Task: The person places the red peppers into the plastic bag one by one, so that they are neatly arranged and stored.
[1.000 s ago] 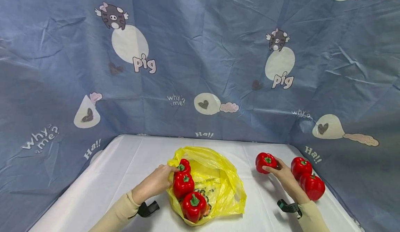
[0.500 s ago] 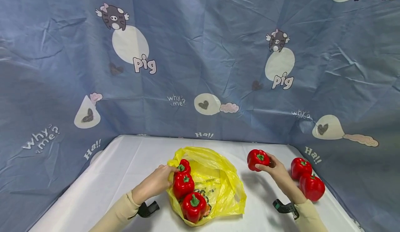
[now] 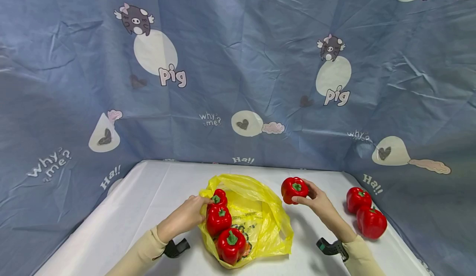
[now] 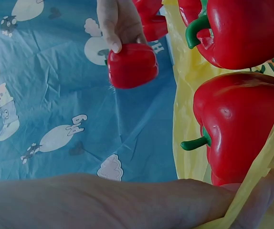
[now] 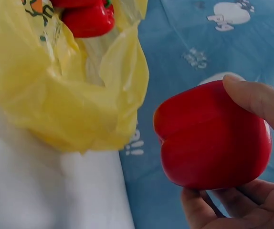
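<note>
My right hand (image 3: 319,203) holds a red bell pepper (image 3: 294,189) above the table, just right of the bag. In the right wrist view the thumb lies on top of this bell pepper (image 5: 213,138) and the fingers are beneath it. A yellow plastic bag (image 3: 275,226) lies spread with its mouth gaping. Its left rim is pinched by my left hand (image 3: 189,214); in the left wrist view the bag's film (image 4: 256,186) passes between thumb and fingers. Inside the bag, along its left side, three red bell peppers (image 3: 232,245) with green stems sit in a row.
Two more red bell peppers (image 3: 371,223) touch each other near the right edge of the white table (image 3: 171,185). A blue printed cloth (image 3: 238,82) hangs behind the table and along its sides.
My right hand has carried its bell pepper leftward, closer to the bag and slightly higher. The left hand, the bag and the other bell peppers have stayed put.
</note>
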Demonstrator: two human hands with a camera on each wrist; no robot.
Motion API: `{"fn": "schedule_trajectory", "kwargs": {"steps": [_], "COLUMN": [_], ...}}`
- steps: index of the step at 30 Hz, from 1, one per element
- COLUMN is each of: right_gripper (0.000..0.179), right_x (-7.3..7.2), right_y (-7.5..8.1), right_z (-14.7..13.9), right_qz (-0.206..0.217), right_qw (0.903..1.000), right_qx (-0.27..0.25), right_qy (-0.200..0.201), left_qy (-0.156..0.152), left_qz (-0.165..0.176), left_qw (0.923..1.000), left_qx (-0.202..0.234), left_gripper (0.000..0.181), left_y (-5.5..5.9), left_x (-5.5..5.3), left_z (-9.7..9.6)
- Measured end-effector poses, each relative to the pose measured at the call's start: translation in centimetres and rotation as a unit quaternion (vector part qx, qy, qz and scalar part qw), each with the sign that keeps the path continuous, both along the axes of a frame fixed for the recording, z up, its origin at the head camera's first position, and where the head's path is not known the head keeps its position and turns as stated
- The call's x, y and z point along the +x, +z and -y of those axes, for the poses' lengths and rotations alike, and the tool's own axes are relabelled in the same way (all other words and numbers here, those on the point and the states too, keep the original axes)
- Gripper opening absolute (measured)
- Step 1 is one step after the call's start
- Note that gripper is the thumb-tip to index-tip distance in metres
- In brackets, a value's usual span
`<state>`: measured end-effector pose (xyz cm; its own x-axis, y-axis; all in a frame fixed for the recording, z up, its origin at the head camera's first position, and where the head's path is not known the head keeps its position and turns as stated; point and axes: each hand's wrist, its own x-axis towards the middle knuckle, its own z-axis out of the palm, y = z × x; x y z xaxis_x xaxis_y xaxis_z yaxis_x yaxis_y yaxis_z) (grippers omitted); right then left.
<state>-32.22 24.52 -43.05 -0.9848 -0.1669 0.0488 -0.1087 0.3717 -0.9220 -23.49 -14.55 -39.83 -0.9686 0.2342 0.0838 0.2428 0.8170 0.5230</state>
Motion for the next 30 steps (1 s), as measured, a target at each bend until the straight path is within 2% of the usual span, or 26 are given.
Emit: {"fn": "schedule_trajectory", "kwargs": {"steps": [7,16,25,30], "right_gripper": [0.076,0.079,0.080,0.077], "right_x": [-0.2,-0.5,-0.5,-0.6], "right_y": [-0.1,-0.8,-1.7,-2.5], "right_z": [2.6,6.0,8.9,10.2], "right_qz": [0.011,0.017,0.017,0.023], "right_qw": [0.9990,0.9906,0.9852,0.9809], "right_qx": [-0.009,0.000,0.027,0.021], "right_qy": [0.043,0.136,0.168,0.192], "left_qy": [-0.002,-0.007,-0.012,-0.011], "left_qz": [-0.001,-0.012,-0.019,-0.017], "left_qw": [1.0000,0.9999,0.9998,0.9998], "left_qx": [-0.002,-0.003,0.000,-0.001], "left_gripper": [0.045,0.045,0.046,0.046], "left_y": [0.0,0.2,0.3,0.2], "left_x": [0.0,0.0,0.1,0.1], "left_z": [0.1,0.1,0.1,0.0]}}
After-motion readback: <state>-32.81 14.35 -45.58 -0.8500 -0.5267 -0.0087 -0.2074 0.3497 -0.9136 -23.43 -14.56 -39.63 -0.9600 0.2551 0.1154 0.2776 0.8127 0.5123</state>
